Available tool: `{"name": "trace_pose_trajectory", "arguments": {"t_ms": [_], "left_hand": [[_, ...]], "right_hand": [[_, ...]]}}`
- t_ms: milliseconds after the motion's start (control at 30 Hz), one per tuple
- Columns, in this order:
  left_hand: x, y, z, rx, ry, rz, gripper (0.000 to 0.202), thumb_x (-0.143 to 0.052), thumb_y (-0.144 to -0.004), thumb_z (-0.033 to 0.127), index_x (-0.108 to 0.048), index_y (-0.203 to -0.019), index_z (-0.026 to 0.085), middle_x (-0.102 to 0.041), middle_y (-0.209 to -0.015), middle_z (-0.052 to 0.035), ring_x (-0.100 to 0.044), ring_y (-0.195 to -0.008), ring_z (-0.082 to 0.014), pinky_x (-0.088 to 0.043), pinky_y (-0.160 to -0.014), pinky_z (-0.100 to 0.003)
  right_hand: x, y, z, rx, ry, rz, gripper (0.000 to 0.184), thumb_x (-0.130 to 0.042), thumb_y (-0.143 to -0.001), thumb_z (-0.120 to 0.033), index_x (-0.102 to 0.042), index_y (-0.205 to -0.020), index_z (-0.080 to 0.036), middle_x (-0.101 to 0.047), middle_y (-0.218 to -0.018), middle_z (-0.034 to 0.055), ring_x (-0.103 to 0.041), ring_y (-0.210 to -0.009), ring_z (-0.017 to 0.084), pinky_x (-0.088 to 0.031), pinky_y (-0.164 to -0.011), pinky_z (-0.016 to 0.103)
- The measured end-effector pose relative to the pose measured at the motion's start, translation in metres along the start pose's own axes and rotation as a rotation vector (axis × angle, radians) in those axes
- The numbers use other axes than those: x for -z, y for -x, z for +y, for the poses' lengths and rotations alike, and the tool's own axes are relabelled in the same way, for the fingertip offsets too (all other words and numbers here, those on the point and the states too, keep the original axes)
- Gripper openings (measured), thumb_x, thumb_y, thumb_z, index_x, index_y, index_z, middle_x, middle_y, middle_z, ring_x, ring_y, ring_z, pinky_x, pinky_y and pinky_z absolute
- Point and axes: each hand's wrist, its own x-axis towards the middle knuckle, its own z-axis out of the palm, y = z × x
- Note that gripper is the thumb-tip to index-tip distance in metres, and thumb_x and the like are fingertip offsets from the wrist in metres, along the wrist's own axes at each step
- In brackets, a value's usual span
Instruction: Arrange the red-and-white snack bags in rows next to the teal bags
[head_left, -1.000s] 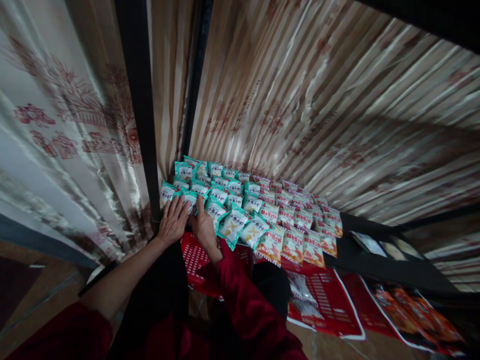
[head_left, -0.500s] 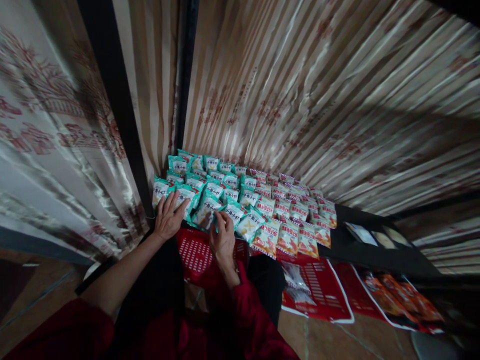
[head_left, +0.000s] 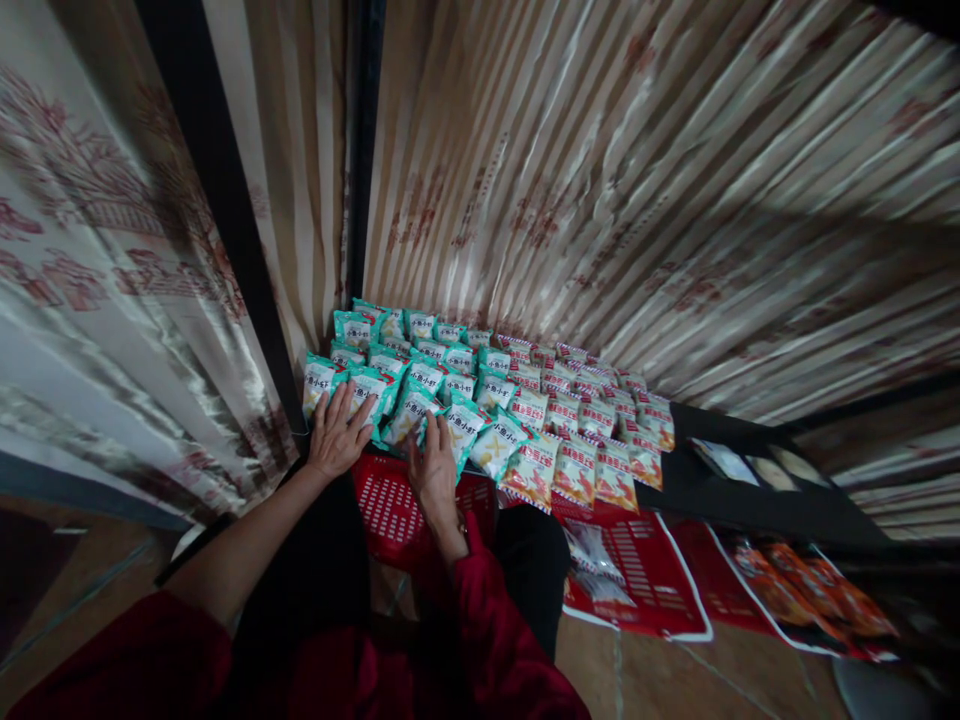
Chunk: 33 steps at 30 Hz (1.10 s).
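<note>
Rows of small snack packets cover a dark shelf. Teal packets (head_left: 420, 372) fill the left half and red-and-orange packets (head_left: 592, 440) fill the right half. My left hand (head_left: 336, 438) lies flat with fingers spread on the front-left teal packets. My right hand (head_left: 433, 465) rests with fingers stretched out on a front-row teal packet (head_left: 460, 426) near the shelf's front edge. Both sleeves are dark red.
A red slotted basket (head_left: 390, 505) sits just below the shelf, under my hands. Striped curtains hang behind and to the left, with a black post (head_left: 225, 210) between them. Red printed sheets (head_left: 660, 585) lie on the floor at right. The dark shelf (head_left: 750, 490) runs on to the right.
My right hand moved from beside the left hand rightward to the front-row teal packets, then flattened its fingers on one. My left hand stayed on the left packets. The view dropped slightly.
</note>
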Motion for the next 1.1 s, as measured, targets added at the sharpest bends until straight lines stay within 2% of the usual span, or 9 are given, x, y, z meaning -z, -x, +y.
{"name": "trace_pose_trajectory", "arguments": {"t_ms": [67, 133, 200, 267, 400, 600, 733, 900, 1100], "left_hand": [[0.0, 0.0, 0.0, 0.005, 0.012, -0.003, 0.059, -0.05, -0.089, 0.031, -0.028, -0.144, 0.028, -0.005, -0.155, -0.0086, -0.014, -0.141, -0.0281, -0.012, -0.113, -0.052], [0.0, 0.0, 0.0, 0.009, 0.019, -0.005, 0.058, -0.049, -0.089, 0.031, -0.028, -0.144, 0.028, -0.006, -0.154, -0.0085, -0.014, -0.141, -0.0281, -0.012, -0.114, -0.052], [0.0, 0.0, 0.001, 0.01, 0.018, -0.007, 0.058, -0.049, -0.09, 0.03, -0.029, -0.143, 0.028, -0.006, -0.154, -0.0087, -0.014, -0.141, -0.028, -0.012, -0.114, -0.051], [0.0, 0.0, 0.001, 0.012, 0.013, -0.011, 0.058, -0.049, -0.089, 0.03, -0.029, -0.143, 0.027, -0.006, -0.154, -0.0089, -0.014, -0.141, -0.0278, -0.012, -0.114, -0.051], [0.0, 0.001, 0.001, 0.017, 0.005, -0.018, 0.058, -0.05, -0.089, 0.03, -0.029, -0.143, 0.027, -0.006, -0.155, -0.0089, -0.013, -0.142, -0.0277, -0.012, -0.113, -0.052], [-0.001, 0.002, 0.0, 0.002, -0.015, 0.0, 0.059, -0.051, -0.089, 0.03, -0.029, -0.144, 0.027, -0.006, -0.155, -0.0097, -0.013, -0.142, -0.0273, -0.014, -0.113, -0.051], [-0.001, 0.002, 0.0, -0.002, -0.01, 0.014, 0.06, -0.052, -0.088, 0.029, -0.029, -0.143, 0.028, -0.01, -0.154, -0.0093, -0.013, -0.142, -0.0267, -0.015, -0.114, -0.051], [-0.001, 0.002, 0.0, -0.018, 0.011, 0.01, 0.057, -0.051, -0.089, 0.028, -0.031, -0.143, 0.027, -0.014, -0.154, -0.0102, -0.015, -0.141, -0.0272, -0.012, -0.114, -0.052], [-0.001, 0.002, 0.0, -0.047, -0.027, 0.011, 0.058, -0.054, -0.087, 0.034, -0.034, -0.141, 0.028, -0.017, -0.153, -0.0104, -0.015, -0.141, -0.0279, -0.014, -0.113, -0.053]], "right_hand": [[0.004, -0.005, -0.004, -0.011, 0.057, -0.037, 0.05, -0.041, -0.092, -0.028, -0.035, -0.139, -0.009, -0.041, -0.139, 0.023, -0.044, -0.127, 0.028, -0.045, -0.097, 0.039], [0.008, -0.009, -0.008, -0.035, 0.128, -0.094, 0.054, -0.041, -0.093, -0.03, -0.031, -0.142, -0.011, -0.049, -0.132, 0.0219, -0.053, -0.117, 0.028, -0.048, -0.09, 0.037], [0.012, -0.013, -0.011, -0.074, 0.194, -0.173, 0.06, -0.041, -0.093, -0.032, -0.021, -0.146, -0.013, -0.062, -0.115, 0.0182, -0.063, -0.098, 0.026, -0.051, -0.077, 0.034], [0.015, -0.015, -0.014, -0.108, 0.238, -0.238, 0.064, -0.039, -0.094, -0.032, -0.011, -0.148, -0.014, -0.068, -0.099, 0.0134, -0.067, -0.082, 0.023, -0.049, -0.066, 0.031], [0.014, -0.019, -0.014, -0.127, 0.26, -0.277, 0.062, -0.036, -0.095, -0.031, -0.009, -0.148, -0.013, -0.066, -0.101, 0.0132, -0.066, -0.073, 0.02, -0.044, -0.059, 0.027], [0.01, -0.019, -0.013, -0.099, 0.215, -0.246, 0.059, -0.036, -0.095, -0.027, -0.012, -0.148, -0.015, -0.06, -0.107, 0.0147, -0.064, -0.07, 0.018, -0.041, -0.058, 0.026], [0.015, -0.018, -0.009, -0.051, 0.146, -0.188, 0.057, -0.036, -0.094, -0.027, -0.018, -0.147, -0.019, -0.06, -0.1, 0.0128, -0.061, -0.068, 0.019, -0.042, -0.058, 0.028], [0.019, -0.017, 0.0, 0.01, 0.099, -0.09, 0.054, -0.033, -0.094, -0.028, -0.024, -0.145, -0.016, -0.058, -0.096, 0.0117, -0.057, -0.064, 0.017, -0.043, -0.059, 0.028], [0.009, -0.018, 0.003, 0.006, 0.041, -0.042, 0.054, -0.035, -0.093, -0.028, -0.025, -0.145, -0.02, -0.057, -0.097, 0.0105, -0.058, -0.069, 0.018, -0.044, -0.061, 0.028]]}}
